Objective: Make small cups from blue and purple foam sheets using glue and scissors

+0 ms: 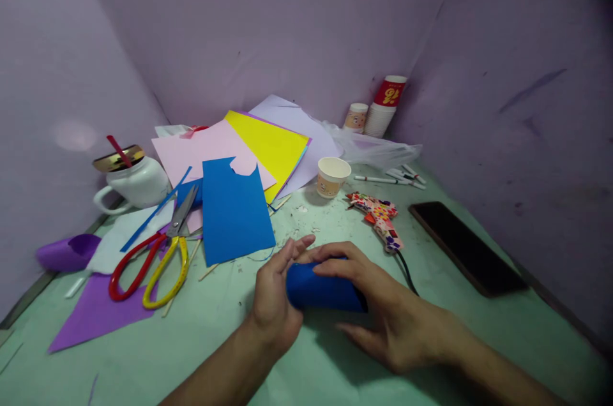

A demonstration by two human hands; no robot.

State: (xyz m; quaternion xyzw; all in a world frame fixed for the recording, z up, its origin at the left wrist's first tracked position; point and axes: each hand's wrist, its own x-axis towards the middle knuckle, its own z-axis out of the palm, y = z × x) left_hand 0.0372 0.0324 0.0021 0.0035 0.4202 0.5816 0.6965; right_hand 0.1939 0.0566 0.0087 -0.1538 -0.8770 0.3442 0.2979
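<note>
A rolled tube of blue paper (318, 288) lies sideways between my two hands, low in the middle of the view. At its left end, my left hand (278, 297) presses its palm against the tube, fingers pointing up and away. Over its right part curve the fingers of my right hand (378, 304), with the thumb below and apart from the paper. Just beyond my left hand lies a flat blue sheet (237, 221) with a rounded notch cut from its top edge. Past my right hand rests a flower-patterned glue gun (378, 214) with a black cord.
Red-and-yellow-handled scissors (165, 253) lie left, near purple paper scraps (103, 310) and a white mug (136, 179). A small paper cup (331, 177) stands mid-table. Behind are yellow (272, 147) and pink sheets (205, 150) and stacked cups (383, 115). A phone (464, 246) lies right.
</note>
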